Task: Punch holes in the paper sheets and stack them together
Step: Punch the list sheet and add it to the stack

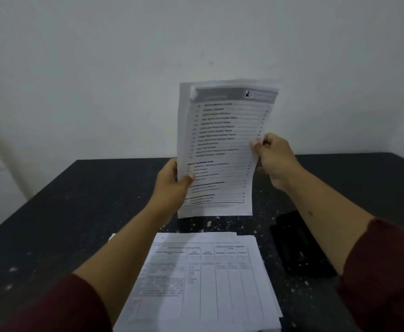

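I hold a printed paper sheet point(222, 144) upright in the air above the dark table point(81, 200). It looks like a contents page with a grey header. My left hand point(172, 185) pinches its lower left edge. My right hand point(275, 159) pinches its right edge, a little higher. Below them, near me, a stack of printed sheets point(203, 281) with a table layout lies flat on the table. A black hole punch point(301, 248) rests on the table to the right of the stack, under my right forearm.
A plain pale wall point(196, 44) rises behind the table's far edge. The dark tabletop is speckled with light spots. A small white scrap point(111, 236) lies by the stack's far left corner. Both sleeves are dark red.
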